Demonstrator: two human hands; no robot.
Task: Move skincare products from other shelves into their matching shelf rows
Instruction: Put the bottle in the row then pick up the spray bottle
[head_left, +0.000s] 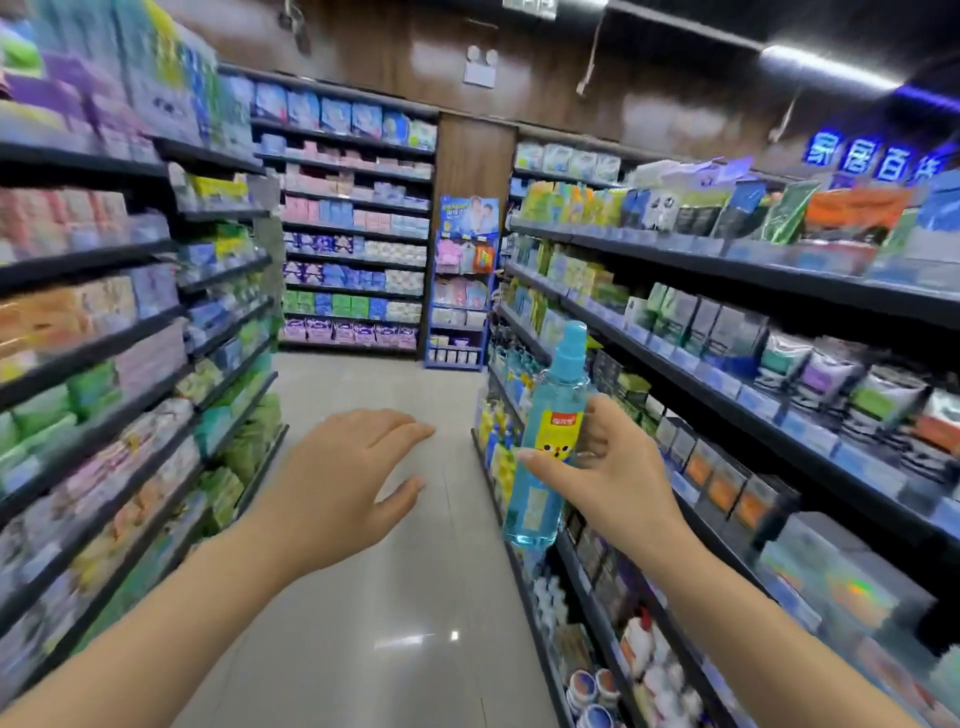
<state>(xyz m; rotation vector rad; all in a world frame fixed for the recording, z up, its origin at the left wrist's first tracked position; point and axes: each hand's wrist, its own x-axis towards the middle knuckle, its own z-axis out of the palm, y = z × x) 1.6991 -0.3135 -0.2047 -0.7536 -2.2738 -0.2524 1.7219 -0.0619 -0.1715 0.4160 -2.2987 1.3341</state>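
Observation:
My right hand (610, 480) grips a tall clear-blue spray bottle (545, 441) with a yellow label and a light-blue cap, held upright in the aisle in front of the right-hand shelves (727, 410). Similar blue and yellow bottles (501, 415) stand on the lower rows of those shelves just behind it. My left hand (343, 478) hovers over the floor at centre, palm down, fingers spread, holding nothing.
I stand in a narrow shop aisle with a pale tiled floor (374, 597). Dark shelving full of blurred packs runs along the left (104, 364). More shelves (358, 234) and a blue display stand (460, 291) close the far end. White jars (597, 686) sit low on the right.

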